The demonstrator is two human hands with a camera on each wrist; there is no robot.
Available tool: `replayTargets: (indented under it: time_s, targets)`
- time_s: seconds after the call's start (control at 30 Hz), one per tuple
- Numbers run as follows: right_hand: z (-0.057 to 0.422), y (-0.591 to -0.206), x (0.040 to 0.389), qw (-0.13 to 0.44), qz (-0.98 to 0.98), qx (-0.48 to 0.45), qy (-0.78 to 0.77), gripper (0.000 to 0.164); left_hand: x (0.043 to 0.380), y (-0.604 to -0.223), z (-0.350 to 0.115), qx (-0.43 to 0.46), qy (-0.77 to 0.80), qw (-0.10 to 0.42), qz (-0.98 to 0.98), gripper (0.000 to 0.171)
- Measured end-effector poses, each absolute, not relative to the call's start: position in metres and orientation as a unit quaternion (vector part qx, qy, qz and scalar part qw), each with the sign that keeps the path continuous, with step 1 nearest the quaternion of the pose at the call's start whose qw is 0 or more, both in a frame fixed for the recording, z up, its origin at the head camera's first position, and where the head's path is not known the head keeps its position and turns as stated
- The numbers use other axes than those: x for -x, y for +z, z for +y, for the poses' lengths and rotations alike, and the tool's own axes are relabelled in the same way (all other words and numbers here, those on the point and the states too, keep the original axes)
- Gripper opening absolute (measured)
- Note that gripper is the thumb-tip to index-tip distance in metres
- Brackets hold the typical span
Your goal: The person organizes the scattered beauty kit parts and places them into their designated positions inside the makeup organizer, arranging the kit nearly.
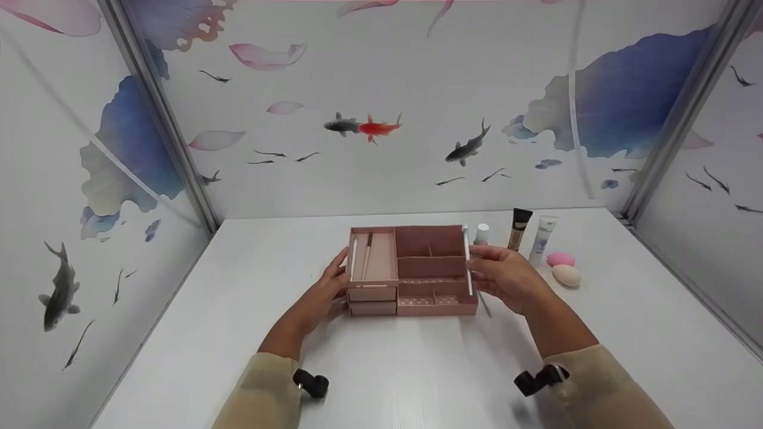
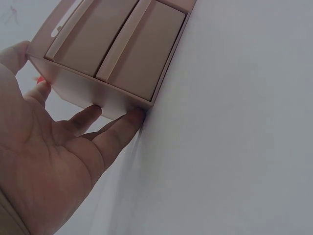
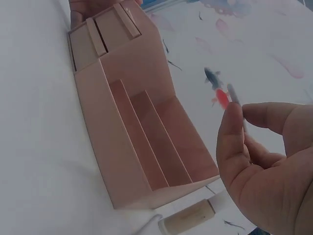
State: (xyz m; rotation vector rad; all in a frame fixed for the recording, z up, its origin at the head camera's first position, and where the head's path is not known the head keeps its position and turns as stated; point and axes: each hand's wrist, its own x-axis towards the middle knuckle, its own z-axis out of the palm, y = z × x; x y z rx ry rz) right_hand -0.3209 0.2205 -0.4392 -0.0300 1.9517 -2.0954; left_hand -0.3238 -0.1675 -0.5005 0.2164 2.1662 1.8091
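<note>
A dusty-pink desktop organizer (image 1: pixel 438 309) with open compartments and two small drawers (image 2: pixel 139 51) stands on the white table. My left hand (image 1: pixel 319 295) rests against its left side, fingertips spread along the side wall (image 2: pixel 80 85) and its edges. Thumb and fingertips of my right hand (image 1: pixel 509 277) pinch a slim white stick (image 3: pixel 234 94); its kind is not clear. From the head view this stick overlaps the organizer's right edge. In the organizer's top left tray lie a thin brush (image 1: pixel 366 256) and a pale stick (image 1: pixel 355 257).
Behind my right hand stand a white-capped bottle (image 1: pixel 482 231), a black-capped tube (image 1: pixel 520 221) and a white tube (image 1: pixel 542 238). Pink (image 1: pixel 561 259) and beige (image 1: pixel 567 276) makeup sponges lie to the right. Another thin stick (image 1: pixel 486 305) lies beside the organizer. Patterned panels (image 1: pixel 387 173) enclose the table.
</note>
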Motion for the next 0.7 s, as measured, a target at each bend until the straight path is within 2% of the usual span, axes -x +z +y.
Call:
replayTargets:
  time_s: [0.13, 0.47, 0.7]
  targets:
    - [0.213, -0.439, 0.318, 0.137, 0.683, 0.012, -0.717, 0.046, 0.323, -0.502, -0.167, -0.075, 0.630, 0.155, 0.757, 0.058]
    - [0.182, -0.441, 0.320, 0.144, 0.677, 0.015, -0.722, 0.044, 0.323, -0.502, -0.168, -0.077, 0.625, 0.156, 0.761, 0.059]
    - [0.155, -0.439, 0.330, 0.155, 0.674, 0.012, -0.722, 0.049, 0.324, -0.501, -0.169, -0.074, 0.620, 0.153, 0.766, 0.058]
